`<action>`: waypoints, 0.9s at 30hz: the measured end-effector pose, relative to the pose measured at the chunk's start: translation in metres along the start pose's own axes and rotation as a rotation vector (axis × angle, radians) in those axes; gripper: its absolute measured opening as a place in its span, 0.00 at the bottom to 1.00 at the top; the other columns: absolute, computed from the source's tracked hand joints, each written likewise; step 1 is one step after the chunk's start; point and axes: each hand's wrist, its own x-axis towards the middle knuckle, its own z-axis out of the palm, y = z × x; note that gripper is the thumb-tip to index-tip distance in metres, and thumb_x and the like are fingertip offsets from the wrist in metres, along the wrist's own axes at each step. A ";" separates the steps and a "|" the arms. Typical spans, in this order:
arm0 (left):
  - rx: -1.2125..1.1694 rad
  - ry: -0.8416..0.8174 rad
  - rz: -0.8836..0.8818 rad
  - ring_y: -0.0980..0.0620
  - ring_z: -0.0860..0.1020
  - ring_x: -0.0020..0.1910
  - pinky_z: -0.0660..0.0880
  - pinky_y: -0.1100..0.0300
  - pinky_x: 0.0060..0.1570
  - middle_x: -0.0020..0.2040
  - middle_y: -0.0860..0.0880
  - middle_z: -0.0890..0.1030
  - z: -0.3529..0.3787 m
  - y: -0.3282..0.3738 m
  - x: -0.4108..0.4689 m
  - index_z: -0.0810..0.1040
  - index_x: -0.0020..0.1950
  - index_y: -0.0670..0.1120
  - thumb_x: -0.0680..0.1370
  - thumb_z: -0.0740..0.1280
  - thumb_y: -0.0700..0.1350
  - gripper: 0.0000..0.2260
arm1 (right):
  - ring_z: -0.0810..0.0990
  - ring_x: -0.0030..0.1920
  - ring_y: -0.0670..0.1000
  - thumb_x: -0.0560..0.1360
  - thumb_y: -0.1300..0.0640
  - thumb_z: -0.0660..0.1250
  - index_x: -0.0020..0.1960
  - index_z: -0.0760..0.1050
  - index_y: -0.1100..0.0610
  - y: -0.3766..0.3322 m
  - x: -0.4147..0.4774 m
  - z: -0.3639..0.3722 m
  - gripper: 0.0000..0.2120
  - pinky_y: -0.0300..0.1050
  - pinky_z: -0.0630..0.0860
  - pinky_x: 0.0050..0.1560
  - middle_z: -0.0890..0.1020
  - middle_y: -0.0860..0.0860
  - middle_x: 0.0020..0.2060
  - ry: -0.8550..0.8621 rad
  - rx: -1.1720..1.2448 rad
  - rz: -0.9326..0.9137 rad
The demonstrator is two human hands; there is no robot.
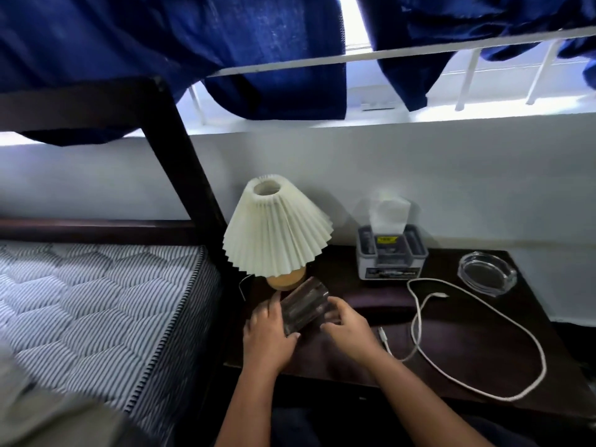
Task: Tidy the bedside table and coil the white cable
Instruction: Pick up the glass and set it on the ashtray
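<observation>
Beside the bed (96, 301), a bedside table (467, 350) bears a lamp (277, 233).

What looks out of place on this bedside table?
The glass leans far over, held between the left hand and right hand in front of the lamp. The white cable sprawls uncoiled across the table. No spill shows.

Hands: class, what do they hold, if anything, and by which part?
A tilted glass, by its sides: left hand on one side, right hand on the other.
</observation>
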 end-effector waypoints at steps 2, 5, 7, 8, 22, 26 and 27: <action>0.007 -0.049 -0.035 0.47 0.58 0.73 0.59 0.44 0.71 0.73 0.46 0.62 0.000 -0.003 0.008 0.49 0.75 0.49 0.71 0.69 0.53 0.39 | 0.76 0.42 0.47 0.71 0.63 0.65 0.71 0.60 0.51 0.005 0.004 0.007 0.31 0.33 0.73 0.37 0.78 0.51 0.49 -0.038 0.047 0.046; -0.005 -0.129 -0.062 0.46 0.61 0.72 0.60 0.43 0.70 0.72 0.46 0.64 0.004 0.005 0.018 0.51 0.74 0.49 0.70 0.70 0.54 0.40 | 0.77 0.41 0.47 0.71 0.63 0.65 0.74 0.53 0.48 0.011 0.013 0.013 0.37 0.38 0.73 0.37 0.78 0.53 0.53 -0.051 0.196 0.113; -0.006 -0.116 -0.084 0.44 0.63 0.70 0.63 0.44 0.68 0.70 0.45 0.65 0.008 0.015 0.021 0.53 0.73 0.49 0.70 0.71 0.53 0.38 | 0.77 0.43 0.44 0.71 0.61 0.66 0.75 0.51 0.47 0.013 0.016 0.015 0.38 0.38 0.74 0.39 0.78 0.51 0.53 -0.057 0.270 0.140; 0.004 -0.098 -0.102 0.42 0.65 0.69 0.65 0.45 0.66 0.69 0.44 0.65 0.009 0.019 0.022 0.55 0.72 0.48 0.69 0.72 0.52 0.37 | 0.78 0.45 0.44 0.71 0.61 0.66 0.75 0.51 0.47 0.012 0.018 0.016 0.39 0.38 0.74 0.40 0.79 0.49 0.53 -0.069 0.304 0.150; -0.220 -0.115 -0.224 0.39 0.74 0.59 0.72 0.50 0.54 0.58 0.42 0.76 0.015 0.062 0.025 0.63 0.59 0.43 0.67 0.69 0.50 0.26 | 0.80 0.51 0.50 0.73 0.60 0.64 0.59 0.73 0.51 0.004 0.003 -0.012 0.15 0.54 0.77 0.55 0.82 0.50 0.52 -0.007 0.554 0.147; -0.417 -0.108 -0.053 0.47 0.76 0.54 0.72 0.56 0.49 0.53 0.50 0.74 0.011 0.087 0.021 0.62 0.56 0.50 0.61 0.74 0.52 0.30 | 0.83 0.44 0.50 0.73 0.63 0.67 0.57 0.75 0.55 -0.007 -0.002 -0.048 0.13 0.44 0.78 0.39 0.84 0.54 0.47 0.014 0.650 -0.040; -0.484 -0.106 -0.026 0.48 0.77 0.53 0.74 0.55 0.50 0.52 0.52 0.74 0.011 0.094 0.018 0.62 0.55 0.52 0.60 0.75 0.52 0.31 | 0.83 0.44 0.50 0.72 0.63 0.68 0.56 0.75 0.54 -0.009 -0.003 -0.059 0.14 0.42 0.78 0.38 0.84 0.53 0.46 0.014 0.656 -0.068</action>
